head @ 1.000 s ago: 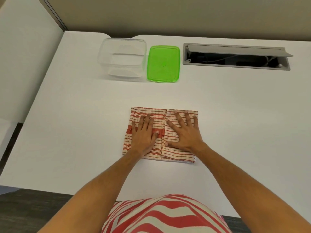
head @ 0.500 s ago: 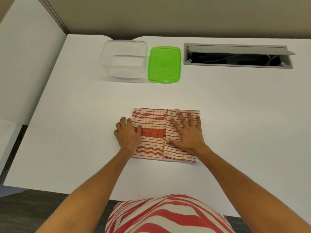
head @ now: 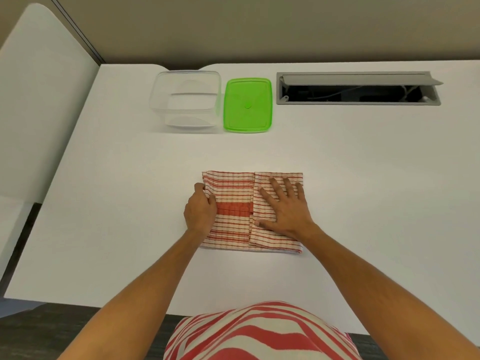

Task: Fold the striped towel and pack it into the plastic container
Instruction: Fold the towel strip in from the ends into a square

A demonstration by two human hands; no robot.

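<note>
The red-and-white striped towel [head: 233, 201] lies folded into a rectangle on the white table [head: 363, 178], its right flap laid over the middle. My left hand [head: 200, 210] grips the towel's left edge, fingers curled round it. My right hand [head: 284, 206] presses flat on the right flap with fingers spread. The clear plastic container [head: 185, 100] stands open and empty at the back of the table, well beyond the towel. Its green lid [head: 248, 105] lies flat beside it on the right.
An open grey cable hatch [head: 358, 88] with wires inside is set into the table at the back right. A white partition panel [head: 39, 113] borders the table's left side. The near table edge runs just in front of my striped shirt.
My left hand slid off the towel's top to its left edge and curled round that edge. My right hand stayed pressing on the right flap.
</note>
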